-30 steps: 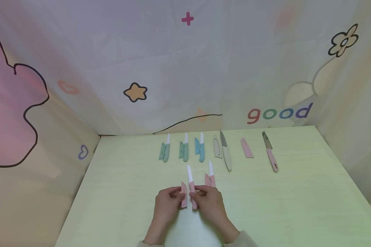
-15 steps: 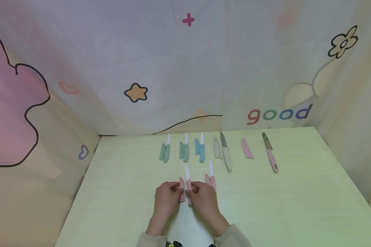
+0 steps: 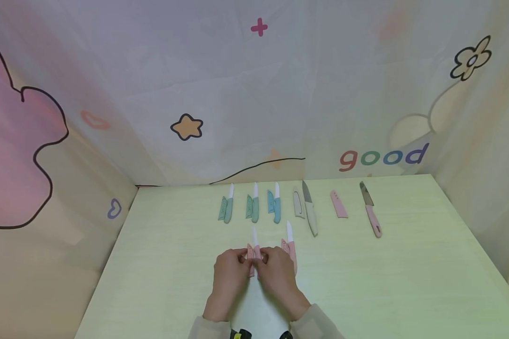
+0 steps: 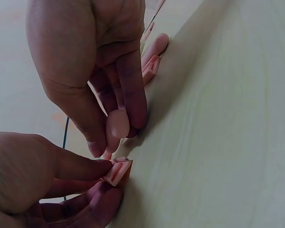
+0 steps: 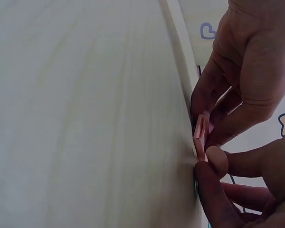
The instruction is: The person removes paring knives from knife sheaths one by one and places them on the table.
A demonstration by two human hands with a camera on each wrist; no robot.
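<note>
My left hand [image 3: 230, 273] pinches a pink knife sheath [image 3: 250, 263] between thumb and fingers, and its slotted end faces the left wrist camera. Right beside it, my right hand [image 3: 277, 270] grips the pink handle of a small knife [image 3: 256, 241] whose white blade points away toward the back. Sheath and knife lie side by side, close together; in the left wrist view the handle's rounded end [image 4: 118, 124] shows between the right thumb and fingers. Just right of the right hand lies a second pink knife [image 3: 291, 247] with its pink sheath [image 3: 284, 245], partly hidden by that hand.
Along the back of the table [image 3: 161, 263] lie two green knives [image 3: 228, 209] with sheaths, a blue knife [image 3: 277, 209] with its sheath, a cream knife [image 3: 310, 214] beside its sheath [image 3: 298, 202], a separate pink sheath [image 3: 339, 204] and a larger pink knife [image 3: 371, 212]. A printed curtain hangs behind.
Both hands have moved slightly away from me with the sheath and knife. The right hand has shifted left, bringing the knife close against the sheath, and more of the second pink knife shows.
</note>
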